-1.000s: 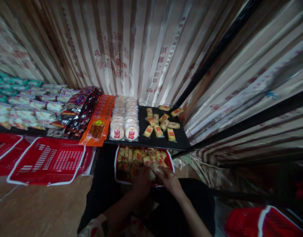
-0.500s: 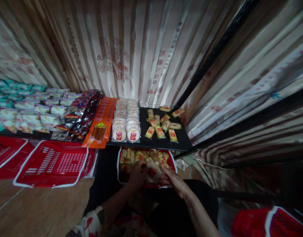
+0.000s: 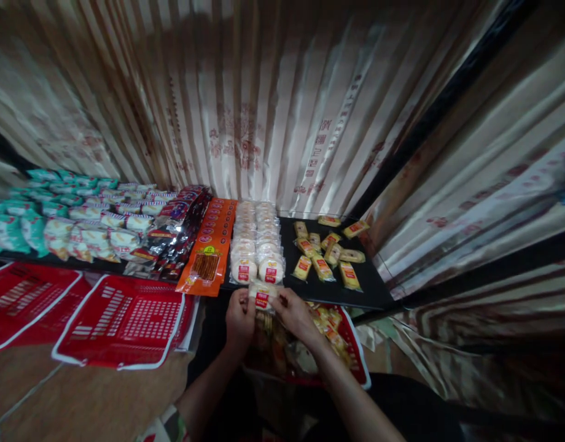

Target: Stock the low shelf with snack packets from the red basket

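Between my two hands is a packaged rice cracker (image 3: pixel 262 299), a pale round in clear wrap with a red label. My left hand (image 3: pixel 240 319) pinches its left side and my right hand (image 3: pixel 295 314) its right side. It is held just in front of two rows of like-wrapped rice crackers (image 3: pixel 270 270) on the black shelf (image 3: pixel 319 294). Under my hands stands a red basket (image 3: pixel 356 344) with a white rim, holding yellow-wrapped snacks (image 3: pixel 333 325) and a pale round packet (image 3: pixel 303 357). My forearms cover part of it.
Yellow snack packets (image 3: pixel 326 267) lie scattered on the shelf's right end. Left of the crackers are orange snack bags (image 3: pixel 209 252), dark shiny packets (image 3: pixel 174 236), white packets (image 3: pixel 98 239) and green packets (image 3: pixel 18 230). Red baskets (image 3: pixel 126 319) sit on the floor. A pleated curtain (image 3: pixel 264 110) hangs behind.
Both hands have risen from the basket to the shelf's front edge with the rice cracker, now facing label-out. The camera view has shifted, so the shelf appears lower and further right.
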A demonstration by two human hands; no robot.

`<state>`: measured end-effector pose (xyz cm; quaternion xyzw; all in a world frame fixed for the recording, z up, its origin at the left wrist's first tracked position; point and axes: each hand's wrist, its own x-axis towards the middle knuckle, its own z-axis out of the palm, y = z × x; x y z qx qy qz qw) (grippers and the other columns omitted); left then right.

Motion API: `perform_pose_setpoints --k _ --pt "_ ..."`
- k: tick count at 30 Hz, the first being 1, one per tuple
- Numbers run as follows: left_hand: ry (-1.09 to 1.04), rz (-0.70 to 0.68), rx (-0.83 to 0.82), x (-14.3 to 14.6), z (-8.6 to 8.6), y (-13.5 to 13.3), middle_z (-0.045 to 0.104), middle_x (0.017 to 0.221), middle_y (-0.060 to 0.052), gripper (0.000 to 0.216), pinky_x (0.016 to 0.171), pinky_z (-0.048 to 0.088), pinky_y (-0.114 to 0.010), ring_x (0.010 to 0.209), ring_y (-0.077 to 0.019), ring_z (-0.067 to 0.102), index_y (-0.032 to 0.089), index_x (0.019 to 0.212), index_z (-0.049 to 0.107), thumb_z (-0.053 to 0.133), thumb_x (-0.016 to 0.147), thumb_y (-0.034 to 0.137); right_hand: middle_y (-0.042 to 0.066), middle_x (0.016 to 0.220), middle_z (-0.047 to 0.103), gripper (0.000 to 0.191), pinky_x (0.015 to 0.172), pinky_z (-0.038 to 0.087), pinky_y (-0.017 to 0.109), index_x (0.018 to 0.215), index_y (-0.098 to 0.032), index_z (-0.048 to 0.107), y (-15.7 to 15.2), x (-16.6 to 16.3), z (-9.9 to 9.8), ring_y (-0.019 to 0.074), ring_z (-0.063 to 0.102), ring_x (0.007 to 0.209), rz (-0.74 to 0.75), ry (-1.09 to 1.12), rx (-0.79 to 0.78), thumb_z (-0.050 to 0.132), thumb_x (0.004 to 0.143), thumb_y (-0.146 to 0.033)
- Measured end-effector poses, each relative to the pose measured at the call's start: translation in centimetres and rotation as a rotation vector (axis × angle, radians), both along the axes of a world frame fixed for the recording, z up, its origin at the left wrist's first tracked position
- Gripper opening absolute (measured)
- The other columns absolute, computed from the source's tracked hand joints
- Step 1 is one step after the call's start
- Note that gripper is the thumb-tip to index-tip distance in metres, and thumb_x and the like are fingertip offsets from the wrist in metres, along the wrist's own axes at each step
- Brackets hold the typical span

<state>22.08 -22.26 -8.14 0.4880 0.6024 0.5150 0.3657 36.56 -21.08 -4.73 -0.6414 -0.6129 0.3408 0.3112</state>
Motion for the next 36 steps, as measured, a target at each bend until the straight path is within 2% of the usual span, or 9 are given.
perform_pose_setpoints --k 4,7,10,14,20,23,26,30,36 --pt "0.076 0.094 0.064 -1.7 -0.3 1.5 0.060 0.100 -0.010 0.039 0.069 0.052 -0.028 0.084 -0.0167 0.061 0.013 0.115 0.048 0.050 0.079 0.029 0.001 0.072 0.062 0.017 0.062 0.039 0.024 0.088 -0.018 0.063 2.6 -2.8 1.6 0.0138 0.055 0.063 0.052 -0.177 0.015 0.051 0.079 -0.026" --pt "0.192 0.087 0.175 -2.0 -0.3 2.1 0.054 0.114 -0.015 0.047 0.072 0.053 -0.031 0.098 -0.0203 0.057 0.012 0.126 0.040 0.046 0.082 0.025 0.000 0.074 0.064 0.015 0.061 0.038 0.023 0.090 -0.019 0.062 3.7 -4.0 2.3 0.0136 0.057 0.064 0.022 -0.280 0.035 0.053 0.080 -0.024" --pt "0.347 0.059 0.248 -2.0 -0.3 2.4 0.048 0.122 -0.016 0.047 0.084 0.050 -0.038 0.112 -0.0244 0.049 0.013 0.129 0.038 0.045 0.083 0.021 0.002 0.079 0.065 0.015 0.062 0.039 0.024 0.092 -0.021 0.062 4.4 -4.6 2.3 0.0151 0.059 0.069 0.018 -0.378 0.076 0.052 0.082 -0.025" --pt "0.493 0.025 0.285 -2.1 -0.2 3.0 0.041 0.125 -0.016 0.047 0.098 0.040 -0.046 0.118 -0.0271 0.041 0.012 0.128 0.041 0.047 0.083 0.019 0.007 0.093 0.065 0.021 0.071 0.044 0.026 0.101 -0.019 0.061 4.9 -5.1 1.5 0.0183 0.060 0.083 0.030 -0.464 0.163 0.048 0.085 -0.023" --pt "0.568 -0.008 0.250 -2.1 0.1 3.9 0.038 0.126 -0.017 0.046 0.099 0.038 -0.046 0.117 -0.0276 0.040 0.011 0.129 0.041 0.046 0.086 0.025 0.012 0.116 0.056 0.044 0.074 0.050 0.030 0.131 -0.017 0.044 4.0 -5.3 0.6 0.0205 0.059 0.095 -0.028 -0.458 0.315 0.042 0.088 -0.025" --pt "0.583 -0.015 0.237 -2.1 -0.1 4.1 0.038 0.127 -0.016 0.046 0.099 0.038 -0.047 0.117 -0.0279 0.040 0.012 0.129 0.041 0.047 0.086 0.027 0.012 0.119 0.054 0.042 0.085 0.048 0.035 0.129 -0.020 0.049 3.3 -4.7 0.4 0.0235 0.053 0.106 -0.063 -0.536 0.435 0.045 0.088 -0.028" --pt "0.583 -0.034 0.219 -2.2 -0.5 4.4 0.036 0.132 -0.017 0.049 0.102 0.035 -0.047 0.122 -0.0290 0.037 0.012 0.132 0.038 0.046 0.086 0.028 0.012 0.134 0.045 0.040 0.098 0.038 0.046 0.126 -0.020 0.053 3.4 -3.5 -0.5 0.0296 0.037 0.124 -0.110 -0.608 0.539 0.047 0.088 -0.031" --pt "0.571 -0.067 0.210 -2.2 -1.0 4.8 0.035 0.136 -0.017 0.049 0.105 0.033 -0.047 0.128 -0.0287 0.034 0.012 0.134 0.036 0.043 0.087 0.025 0.013 0.144 0.035 0.042 0.101 0.034 0.050 0.130 -0.018 0.048 4.5 -1.9 -2.6 0.0304 0.022 0.134 -0.076 -0.605 0.563 0.041 0.090 -0.030" --pt "0.578 -0.082 0.218 -2.3 -1.0 5.4 0.039 0.136 -0.017 0.046 0.105 0.034 -0.046 0.129 -0.0267 0.035 0.014 0.134 0.037 0.040 0.089 0.024 0.014 0.144 0.035 0.044 0.102 0.034 0.049 0.132 -0.017 0.045 5.2 -1.7 -4.4 0.0285 0.022 0.135 -0.056 -0.564 0.564 0.041 0.091 -0.030"
